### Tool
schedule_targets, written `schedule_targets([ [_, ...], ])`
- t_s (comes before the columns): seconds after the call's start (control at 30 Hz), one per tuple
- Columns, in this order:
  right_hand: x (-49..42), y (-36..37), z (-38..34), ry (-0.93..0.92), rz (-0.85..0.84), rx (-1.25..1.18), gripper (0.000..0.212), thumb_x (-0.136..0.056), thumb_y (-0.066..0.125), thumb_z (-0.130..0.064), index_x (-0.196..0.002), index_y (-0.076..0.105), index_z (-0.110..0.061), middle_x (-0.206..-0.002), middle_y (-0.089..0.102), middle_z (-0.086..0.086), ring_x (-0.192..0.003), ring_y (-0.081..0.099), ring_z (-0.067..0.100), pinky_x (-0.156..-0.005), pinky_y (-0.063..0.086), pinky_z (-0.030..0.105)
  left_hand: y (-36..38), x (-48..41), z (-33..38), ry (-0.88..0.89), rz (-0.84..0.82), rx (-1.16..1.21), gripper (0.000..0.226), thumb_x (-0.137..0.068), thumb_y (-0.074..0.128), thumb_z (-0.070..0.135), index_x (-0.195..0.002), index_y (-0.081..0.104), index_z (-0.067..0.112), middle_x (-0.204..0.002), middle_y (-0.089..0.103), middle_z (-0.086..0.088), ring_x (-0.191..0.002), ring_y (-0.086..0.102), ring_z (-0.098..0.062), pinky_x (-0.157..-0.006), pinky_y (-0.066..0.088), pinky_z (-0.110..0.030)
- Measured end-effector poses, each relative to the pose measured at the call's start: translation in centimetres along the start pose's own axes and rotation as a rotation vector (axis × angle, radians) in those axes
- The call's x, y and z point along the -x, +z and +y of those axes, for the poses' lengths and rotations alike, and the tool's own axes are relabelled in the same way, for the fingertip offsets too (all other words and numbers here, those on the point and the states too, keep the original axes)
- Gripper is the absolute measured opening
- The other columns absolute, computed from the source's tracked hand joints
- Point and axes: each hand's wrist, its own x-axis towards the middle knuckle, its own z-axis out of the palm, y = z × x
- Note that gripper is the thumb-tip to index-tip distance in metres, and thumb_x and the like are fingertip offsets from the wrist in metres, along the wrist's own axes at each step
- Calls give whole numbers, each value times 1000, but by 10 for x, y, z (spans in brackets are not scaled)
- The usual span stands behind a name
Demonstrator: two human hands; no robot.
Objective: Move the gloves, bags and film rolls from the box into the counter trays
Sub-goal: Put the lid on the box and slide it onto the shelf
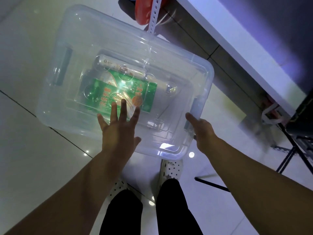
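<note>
A clear plastic box (71, 106) with its clear lid on sits on the white tiled floor in front of me. Through the lid I see a green printed pack (144, 94) and, behind it, a long roll (108, 62) in a printed wrapper. My left hand (118, 129) lies flat on the lid near its front edge, fingers spread. My right hand (200, 131) grips the grey latch (194, 106) on the box's right end.
A white counter edge (237, 53) runs along the right, with black metal legs (291, 150) below it. A perforated white post (153, 16) and a red object (141, 9) stand beyond the box. My feet are just below the box.
</note>
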Motion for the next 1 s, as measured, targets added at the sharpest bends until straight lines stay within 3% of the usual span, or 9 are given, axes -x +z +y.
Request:
schedule_targets([
  [0.1,2,-3,3,-141,124,73,43,-75,75,-37,-98,56,-7,-83,59,5,-74,60,20,-62,51,27,-1,0,-1,2,7,15,98,-73,68,54,-147,7,35,-158,-4,-13,-144,-2,-35,-107,12,-66],
  [0.2,4,-1,5,-256,222,214,39,-76,72,-41,-91,56,-9,-73,56,2,-65,57,20,-50,43,24,-3,3,0,5,25,27,96,-73,69,52,-147,10,34,-158,-2,-13,-145,-1,-35,-108,12,-66],
  [0.37,0,-4,2,-354,319,376,33,-79,68,-41,-83,53,-11,-86,59,10,-67,54,24,-55,38,24,-4,5,4,15,30,-35,87,-82,56,55,-146,0,35,-158,-8,-13,-145,-1,-35,-109,16,-63],
  [0.53,1,-9,-9,-363,334,475,33,-81,64,-39,-66,44,-17,-83,51,12,-66,49,28,-56,35,27,-2,8,11,39,3,-97,76,-92,42,48,-145,-10,35,-157,-12,-13,-144,-2,-35,-110,17,-59],
  [0.63,14,-5,-15,-416,413,507,21,-80,64,-25,-95,58,-11,-102,52,14,-87,53,32,-71,44,35,-11,7,7,73,49,-56,66,-93,44,41,-147,5,33,-159,2,-12,-142,16,-33,-108,24,-48],
  [0.73,33,10,-24,-834,468,679,46,-73,64,-2,-118,57,-8,-116,53,19,-105,48,36,-89,42,42,-36,1,-15,13,168,84,58,-89,54,37,-142,32,27,-151,34,-8,-124,43,-31,-95,34,-40],
  [0.83,47,43,-37,-1093,292,866,50,-71,72,-2,-120,61,-10,-120,57,20,-107,53,38,-88,44,46,-58,-16,-59,-207,289,269,60,-83,64,36,-136,43,21,-139,46,-13,-120,42,-34,-94,33,-43],
  [0.9,51,65,-43,-1108,201,959,52,-72,75,-5,-122,60,-11,-126,55,20,-111,52,39,-88,44,46,-71,-33,-93,-345,330,342,62,-83,62,40,-136,42,18,-140,44,-16,-123,38,-37,-96,33,-46],
  [1.0,52,84,-44,-1078,185,959,53,-71,76,-5,-120,61,-12,-126,55,20,-112,49,41,-86,44,48,-76,-52,-141,-369,300,222,69,-84,57,48,-140,33,15,-144,39,-19,-127,36,-40,-101,32,-49],
])
